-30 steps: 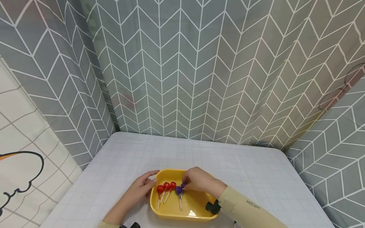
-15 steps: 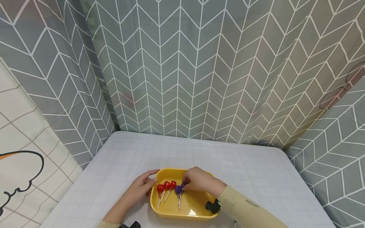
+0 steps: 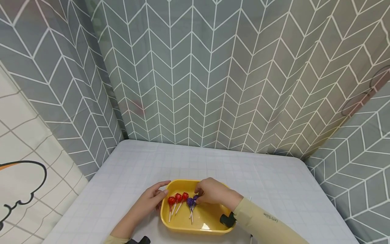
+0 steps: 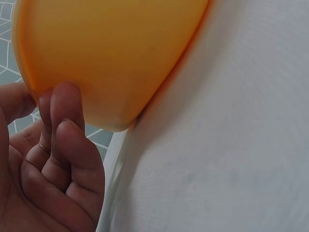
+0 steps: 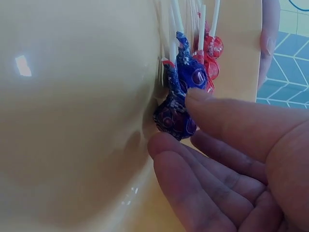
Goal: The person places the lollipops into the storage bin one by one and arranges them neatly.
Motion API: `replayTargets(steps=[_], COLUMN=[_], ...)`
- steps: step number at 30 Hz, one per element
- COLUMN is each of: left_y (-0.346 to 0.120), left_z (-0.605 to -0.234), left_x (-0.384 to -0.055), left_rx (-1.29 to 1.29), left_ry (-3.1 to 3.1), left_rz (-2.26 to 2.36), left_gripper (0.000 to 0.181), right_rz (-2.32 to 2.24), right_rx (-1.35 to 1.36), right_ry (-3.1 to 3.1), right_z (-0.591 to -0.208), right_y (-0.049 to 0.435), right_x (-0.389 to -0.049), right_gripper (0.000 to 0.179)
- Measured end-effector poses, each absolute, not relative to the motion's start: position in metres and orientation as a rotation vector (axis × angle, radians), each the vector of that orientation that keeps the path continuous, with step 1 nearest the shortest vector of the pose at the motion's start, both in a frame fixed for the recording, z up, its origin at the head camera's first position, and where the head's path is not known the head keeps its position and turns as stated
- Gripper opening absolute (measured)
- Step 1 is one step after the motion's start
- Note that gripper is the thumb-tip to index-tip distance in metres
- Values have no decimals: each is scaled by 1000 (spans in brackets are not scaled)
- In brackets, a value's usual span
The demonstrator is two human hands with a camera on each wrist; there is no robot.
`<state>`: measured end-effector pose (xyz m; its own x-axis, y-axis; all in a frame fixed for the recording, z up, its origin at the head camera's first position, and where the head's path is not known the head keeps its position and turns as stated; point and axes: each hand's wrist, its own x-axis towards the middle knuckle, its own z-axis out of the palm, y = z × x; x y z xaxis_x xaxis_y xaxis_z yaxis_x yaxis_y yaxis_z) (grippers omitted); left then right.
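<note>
A yellow plastic tray (image 3: 213, 217) lies near the front of the table. My left hand (image 3: 150, 201) grips its left end, thumb by the rim and the other fingers bent against the outer wall (image 4: 120, 53). Inside lie three red lollipops (image 3: 178, 197) side by side, sticks towards me. To their right is a purple lollipop (image 3: 190, 202), and close beside it a second purple lollipop (image 5: 171, 116). My right hand (image 3: 213, 191) reaches into the tray and pinches that second one by its wrapped head, thumb on one side and fingertips on the other. Its head is partly hidden by the fingers in the head view.
The tray stands on a table with a white cloth (image 3: 146, 166). Grey patterned curtains (image 3: 195, 84) hang behind and at the sides. A black wrist camera (image 3: 228, 220) on the right wrist overlaps the tray's right end. A thin white stick-like thing (image 3: 251, 239) shows beside the right sleeve.
The right hand has shifted the second purple lollipop slightly against the first, and their sticks now lie close together. The left hand stays at the tray's rim.
</note>
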<state>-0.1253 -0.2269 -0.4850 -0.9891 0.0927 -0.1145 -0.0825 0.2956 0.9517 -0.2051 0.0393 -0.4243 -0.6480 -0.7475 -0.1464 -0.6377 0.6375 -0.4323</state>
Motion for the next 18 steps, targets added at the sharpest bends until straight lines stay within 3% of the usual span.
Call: replayTargets(steps=[18], left_y=[-227], left_z=[-486], left_x=[-125], left_rx=[20], left_ry=[2417], left_rz=[1771], left_gripper=[51], right_rz=[-600], right_rx=[-1074], right_ry=[2579], right_z=[-401], right_y=[52], right_x=[-205], right_gripper=[30])
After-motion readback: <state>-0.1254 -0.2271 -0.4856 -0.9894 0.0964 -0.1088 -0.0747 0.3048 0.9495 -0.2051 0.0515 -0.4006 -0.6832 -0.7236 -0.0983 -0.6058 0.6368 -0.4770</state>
